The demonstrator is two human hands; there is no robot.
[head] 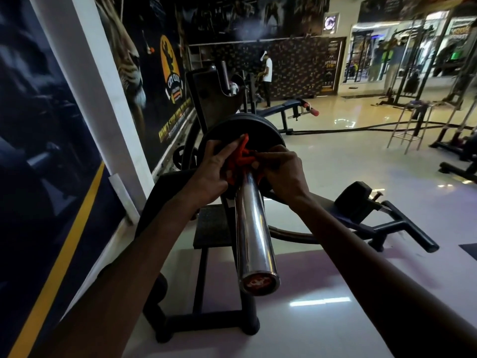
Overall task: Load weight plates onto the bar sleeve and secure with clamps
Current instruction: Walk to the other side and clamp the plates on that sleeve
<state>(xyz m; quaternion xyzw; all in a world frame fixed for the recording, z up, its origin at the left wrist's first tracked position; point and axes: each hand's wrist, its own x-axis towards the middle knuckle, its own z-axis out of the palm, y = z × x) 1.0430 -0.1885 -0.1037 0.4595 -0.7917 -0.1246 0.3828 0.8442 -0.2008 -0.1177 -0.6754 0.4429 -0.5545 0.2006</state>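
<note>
Glossy gym floor (348,161) behind; both hands, left hand (210,174) and right hand (280,174), pinch the orange clamp (238,158) around the chrome bar (254,228), against the black plate (260,133).

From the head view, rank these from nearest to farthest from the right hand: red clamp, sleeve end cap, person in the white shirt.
1. Red clamp: on the sleeve against the plate, pinched by the right hand.
2. Sleeve end cap: below, at the sleeve's near end.
3. Person in the white shirt: far back by the wall.
</note>
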